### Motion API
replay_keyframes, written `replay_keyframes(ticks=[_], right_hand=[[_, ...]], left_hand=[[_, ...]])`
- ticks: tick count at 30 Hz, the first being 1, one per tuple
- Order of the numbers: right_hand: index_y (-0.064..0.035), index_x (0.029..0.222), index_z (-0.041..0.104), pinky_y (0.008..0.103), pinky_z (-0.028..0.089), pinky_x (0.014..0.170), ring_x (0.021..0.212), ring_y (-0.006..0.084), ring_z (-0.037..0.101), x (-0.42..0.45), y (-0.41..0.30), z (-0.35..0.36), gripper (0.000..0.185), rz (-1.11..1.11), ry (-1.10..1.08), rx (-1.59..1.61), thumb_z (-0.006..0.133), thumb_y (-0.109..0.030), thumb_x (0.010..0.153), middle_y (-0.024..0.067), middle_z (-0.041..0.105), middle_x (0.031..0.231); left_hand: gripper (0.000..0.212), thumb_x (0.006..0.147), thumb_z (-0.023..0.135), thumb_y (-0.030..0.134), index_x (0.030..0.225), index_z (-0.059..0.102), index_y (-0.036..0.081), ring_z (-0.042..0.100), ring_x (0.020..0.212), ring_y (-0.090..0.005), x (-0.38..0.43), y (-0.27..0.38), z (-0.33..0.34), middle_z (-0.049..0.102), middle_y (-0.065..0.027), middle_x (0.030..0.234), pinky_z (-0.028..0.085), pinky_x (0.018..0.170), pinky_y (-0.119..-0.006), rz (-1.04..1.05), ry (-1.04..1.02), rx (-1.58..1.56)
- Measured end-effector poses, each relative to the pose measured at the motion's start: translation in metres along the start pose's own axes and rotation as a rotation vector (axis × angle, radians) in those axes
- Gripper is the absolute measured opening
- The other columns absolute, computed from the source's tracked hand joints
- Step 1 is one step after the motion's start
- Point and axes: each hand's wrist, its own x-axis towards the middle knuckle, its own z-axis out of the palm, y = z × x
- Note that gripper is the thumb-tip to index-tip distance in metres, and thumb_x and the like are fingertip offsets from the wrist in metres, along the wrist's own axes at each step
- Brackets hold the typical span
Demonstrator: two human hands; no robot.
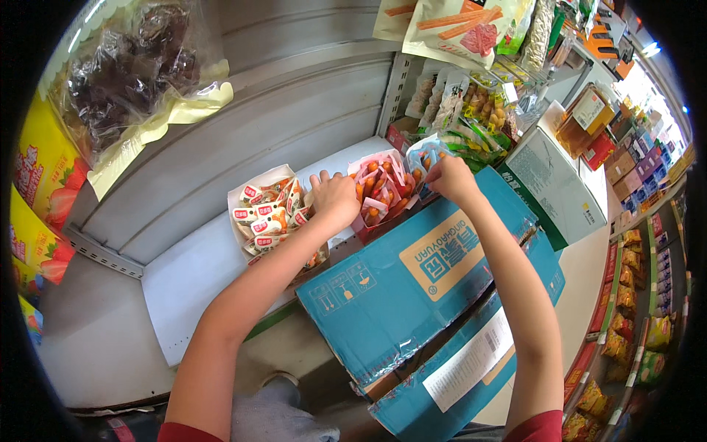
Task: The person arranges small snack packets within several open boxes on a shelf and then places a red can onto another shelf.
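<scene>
Small packaged snacks fill a white open carton on the metal shelf. My left hand is between that carton and a pink box of sausage-like snacks in wrappers, its fingertips near the pink box's left edge; whether it grips anything is hidden. My right hand reaches to a smaller box with blue-wrapped snacks right of the pink one, fingers bent at its front edge, their hold unclear. Below both hands lies a large blue cardboard box with its top flaps slightly parted and a paper label on it.
Bags of dark snacks and yellow packets hang at the left. Snack bags hang at the upper right, above more packets. A white and green carton stands to the right, with shelves of chips across the aisle.
</scene>
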Motion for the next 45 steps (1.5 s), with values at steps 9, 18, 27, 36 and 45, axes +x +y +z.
replay_keyframes(ticks=[9, 18, 27, 36, 45], right_hand=[[-0.0100, 0.093, 0.075, 0.0459, 0.056, 0.081, 0.093, 0.0366, 0.069, 0.017, -0.012, 0.038, 0.021, 0.159, -0.149, -0.137, 0.074, -0.017, 0.073, 0.0176, 0.072, 0.101], [-0.0096, 0.094, 0.076, 0.0438, 0.055, 0.084, 0.097, 0.0341, 0.069, 0.031, -0.020, 0.056, 0.020, 0.243, -0.086, -0.126, 0.070, -0.017, 0.076, 0.0159, 0.071, 0.104], [-0.0014, 0.094, 0.073, 0.0465, 0.055, 0.086, 0.100, 0.0387, 0.068, 0.032, -0.040, 0.058, 0.023, 0.221, -0.106, -0.035, 0.068, -0.013, 0.076, 0.0219, 0.070, 0.104], [0.0028, 0.078, 0.072, 0.0411, 0.058, 0.078, 0.081, 0.0324, 0.072, 0.024, -0.054, 0.023, 0.015, 0.096, 0.039, 0.128, 0.065, -0.008, 0.071, 0.0202, 0.071, 0.076], [0.0001, 0.066, 0.073, 0.0358, 0.057, 0.067, 0.059, 0.0243, 0.070, -0.052, -0.105, -0.121, 0.013, 0.035, 0.217, 0.258, 0.065, -0.010, 0.069, 0.0129, 0.067, 0.058]], left_hand=[[0.017, 0.074, 0.072, 0.018, 0.086, 0.077, 0.008, 0.052, 0.109, -0.0290, 0.017, -0.012, -0.001, 0.069, -0.0109, 0.107, 0.030, 0.093, -0.043, -0.032, 0.080, 0.006], [0.018, 0.075, 0.070, 0.017, 0.090, 0.076, 0.007, 0.053, 0.110, -0.0305, 0.027, -0.010, 0.001, 0.070, -0.0103, 0.103, 0.030, 0.096, -0.044, -0.045, -0.056, 0.008], [0.017, 0.074, 0.072, 0.017, 0.087, 0.074, 0.006, 0.053, 0.110, -0.0308, 0.029, -0.011, 0.005, 0.070, -0.0104, 0.103, 0.031, 0.094, -0.045, -0.104, -0.028, -0.080], [0.012, 0.070, 0.070, 0.007, 0.081, 0.072, 0.001, 0.054, 0.106, -0.0323, 0.024, -0.012, -0.048, 0.066, -0.0130, 0.099, 0.032, 0.088, -0.046, -0.028, 0.283, -0.082], [0.011, 0.068, 0.073, 0.010, 0.068, 0.066, 0.001, 0.051, 0.098, -0.0313, -0.017, 0.022, -0.155, 0.060, -0.0096, 0.094, 0.040, 0.082, -0.044, 0.145, 0.598, -0.275]])
